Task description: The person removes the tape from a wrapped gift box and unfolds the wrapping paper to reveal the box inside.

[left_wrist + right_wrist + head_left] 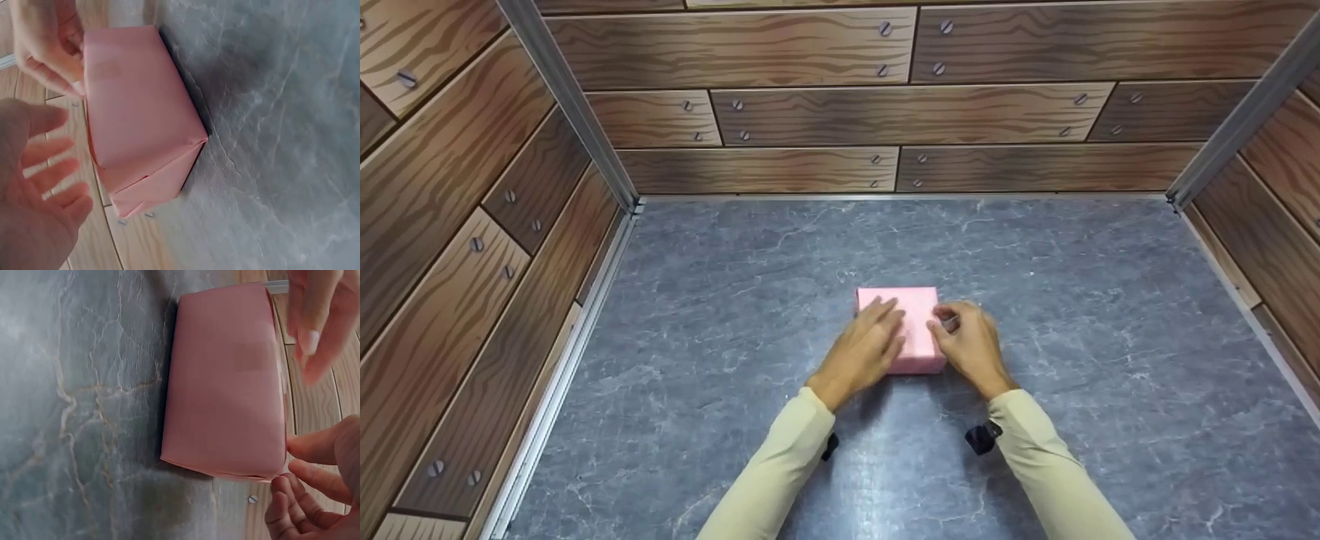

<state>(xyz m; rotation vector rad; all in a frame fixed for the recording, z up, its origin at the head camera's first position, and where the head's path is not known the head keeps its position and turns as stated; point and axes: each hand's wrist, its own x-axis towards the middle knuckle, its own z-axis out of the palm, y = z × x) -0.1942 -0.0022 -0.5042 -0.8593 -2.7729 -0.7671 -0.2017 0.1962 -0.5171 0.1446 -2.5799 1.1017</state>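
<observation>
A box wrapped in pink paper [911,326] sits on the grey floor panel between both hands. Folded paper shows at one end of the box [154,180], and a small, slightly darker patch marks its near side. Over the left part of its top is my left hand [866,345], its fingers loosely bent and holding nothing. Both wrist views show that hand a little off the paper. At the top right edge, my right hand [971,341] brings thumb and forefinger against the box near a corner, other fingers curled. Whether these tips pinch the paper is too small to tell.
Grey marbled flooring [720,300] spreads around the box. Wood-patterned walls [810,116] rise at the back and both sides, with metal rails along their corners. A small black device [982,437] is strapped at the right wrist, and another shows partly under the left.
</observation>
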